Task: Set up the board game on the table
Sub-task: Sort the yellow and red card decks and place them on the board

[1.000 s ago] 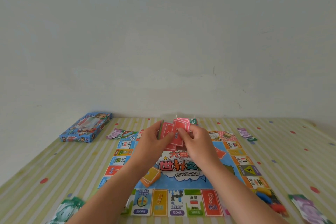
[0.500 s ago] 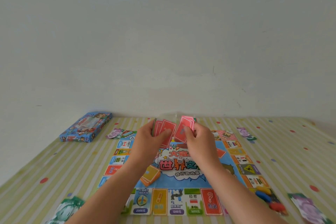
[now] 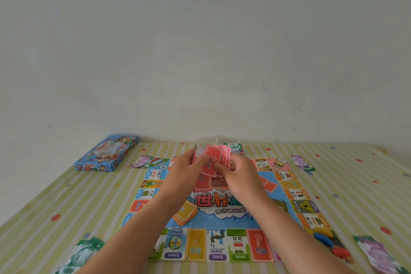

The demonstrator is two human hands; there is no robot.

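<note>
Left hand (image 3: pixel 186 173) and right hand (image 3: pixel 239 177) both pinch a fan of red cards (image 3: pixel 216 158) above the board (image 3: pixel 233 221), toward its 12 o'clock edge. Loosely fanned cards could slip and scatter over the board.

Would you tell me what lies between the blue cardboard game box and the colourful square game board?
In the head view, purple and green paper play notes lie between the blue game box and the game board's far left corner.
</note>
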